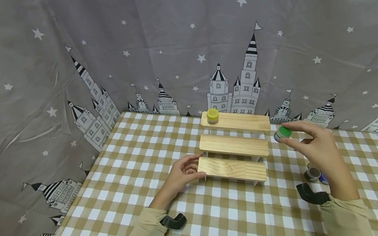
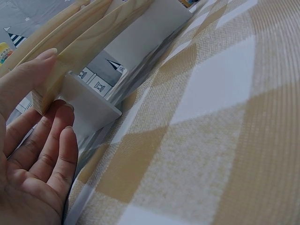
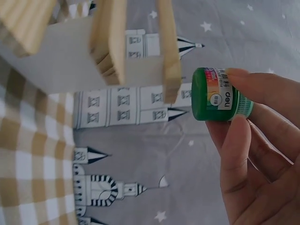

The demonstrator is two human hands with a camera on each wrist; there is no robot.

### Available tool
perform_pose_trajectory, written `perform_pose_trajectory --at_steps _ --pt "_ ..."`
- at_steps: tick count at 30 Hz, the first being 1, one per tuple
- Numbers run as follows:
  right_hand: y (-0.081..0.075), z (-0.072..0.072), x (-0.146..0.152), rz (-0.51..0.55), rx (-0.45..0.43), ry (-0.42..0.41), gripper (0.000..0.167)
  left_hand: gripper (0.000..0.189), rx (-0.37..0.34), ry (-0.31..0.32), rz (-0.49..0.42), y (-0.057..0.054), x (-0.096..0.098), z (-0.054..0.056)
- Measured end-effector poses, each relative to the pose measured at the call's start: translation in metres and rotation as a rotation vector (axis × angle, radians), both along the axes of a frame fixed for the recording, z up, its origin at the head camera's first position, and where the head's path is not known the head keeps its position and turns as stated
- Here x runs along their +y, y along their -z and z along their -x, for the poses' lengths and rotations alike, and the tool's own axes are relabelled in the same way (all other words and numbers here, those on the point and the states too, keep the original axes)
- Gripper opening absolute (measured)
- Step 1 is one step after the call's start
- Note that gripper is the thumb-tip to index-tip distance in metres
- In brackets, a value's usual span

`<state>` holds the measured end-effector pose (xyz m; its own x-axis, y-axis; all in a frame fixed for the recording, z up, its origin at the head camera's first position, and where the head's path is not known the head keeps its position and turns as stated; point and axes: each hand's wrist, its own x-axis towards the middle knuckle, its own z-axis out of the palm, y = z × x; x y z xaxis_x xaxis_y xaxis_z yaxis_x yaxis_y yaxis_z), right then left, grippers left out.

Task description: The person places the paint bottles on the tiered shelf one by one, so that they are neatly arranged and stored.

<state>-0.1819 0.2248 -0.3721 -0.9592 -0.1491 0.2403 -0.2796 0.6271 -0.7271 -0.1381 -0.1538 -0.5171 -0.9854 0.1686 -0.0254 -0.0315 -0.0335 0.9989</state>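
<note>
A three-step wooden display shelf [image 1: 232, 168] with pale side supports stands on the checked tablecloth. My left hand [image 1: 182, 172] grips the left end of its lowest step, thumb on the upper face and fingers curled beneath, as the left wrist view shows. Between thumb and fingertips my right hand [image 1: 317, 143] pinches a small green paint jar [image 3: 218, 96] with a printed label. That jar is held up in the air just right of the top step. On the left end of the top step sits a yellow-lidded paint jar [image 1: 212, 115].
A dark-lidded jar [image 1: 312, 173] and a blue-purple one [image 1: 323, 178] stand on the table, partly hidden by my right forearm. A grey curtain [image 1: 171, 33] with castles and stars hangs behind the shelf and along the left side.
</note>
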Motion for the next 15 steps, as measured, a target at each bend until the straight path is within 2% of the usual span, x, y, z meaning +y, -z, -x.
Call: perform_pose_trajectory --at_steps 5,15 --pt "-0.01 0.007 -0.012 0.001 -0.013 -0.071 0.037 0.065 0.001 -0.003 -0.001 -0.001 0.0 0.0" --pt "-0.02 0.023 -0.04 -0.035 -0.027 -0.137 0.038 0.064 -0.003 -0.005 -0.013 -0.002 0.001 -0.001"
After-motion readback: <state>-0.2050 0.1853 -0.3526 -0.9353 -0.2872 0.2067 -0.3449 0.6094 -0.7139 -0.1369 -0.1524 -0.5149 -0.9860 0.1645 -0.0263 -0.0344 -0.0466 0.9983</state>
